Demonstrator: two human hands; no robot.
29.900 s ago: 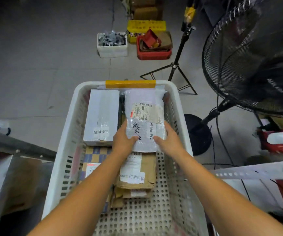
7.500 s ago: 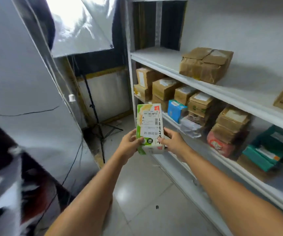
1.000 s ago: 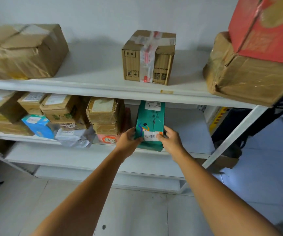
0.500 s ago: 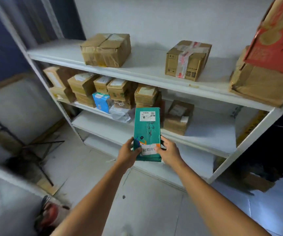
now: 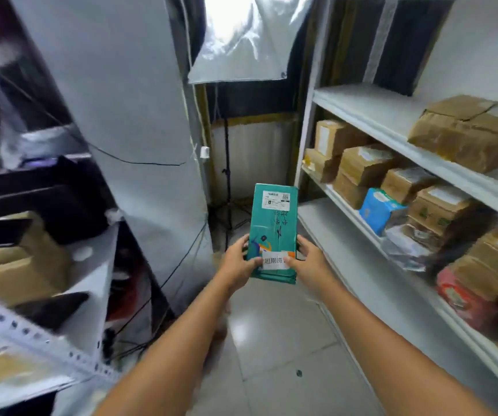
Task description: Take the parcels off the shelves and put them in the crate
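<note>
My left hand (image 5: 238,261) and right hand (image 5: 309,259) hold the teal parcel (image 5: 274,217) upright, fingers clamped on its lower edges, left of the shelves (image 5: 376,106). I should grip both sides firmly on the way to the crate.

Lighting kit at the end of a narrow aisle

A lit softbox (image 5: 241,40) hangs high at the back on a thin black light stand (image 5: 227,175), whose legs spread on the pale tiled floor (image 5: 271,340). To the left hangs a silver-white sheet (image 5: 127,100) (a black cable (image 5: 139,162) sags across it), with a small white box (image 5: 204,152) at its edge.
</note>
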